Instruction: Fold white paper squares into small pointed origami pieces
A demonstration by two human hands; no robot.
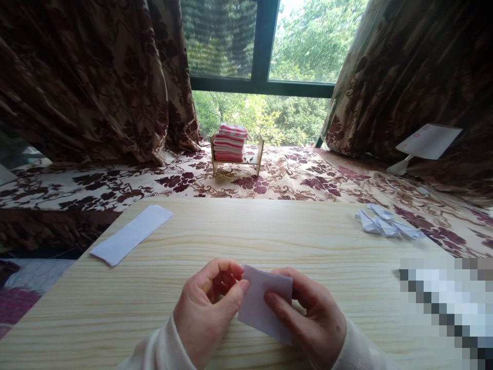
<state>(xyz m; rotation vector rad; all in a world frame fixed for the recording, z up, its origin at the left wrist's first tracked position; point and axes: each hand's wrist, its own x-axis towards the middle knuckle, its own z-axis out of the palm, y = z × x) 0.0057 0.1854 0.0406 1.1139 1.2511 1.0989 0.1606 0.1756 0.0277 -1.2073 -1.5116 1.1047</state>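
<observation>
A small white piece of paper, roughly square and perhaps folded, is held up between both hands above the near part of the wooden table. My left hand pinches its upper left corner between thumb and fingertips. On the other side, my right hand grips the paper with the thumb flat on its face and the fingers behind. The back of the paper and the right fingertips behind it are hidden.
On the light wooden table, a stack of white paper strips lies at left. Several folded paper pieces sit at the far right corner. Beyond, a small wooden rack holds striped cloths; a lamp stands at right.
</observation>
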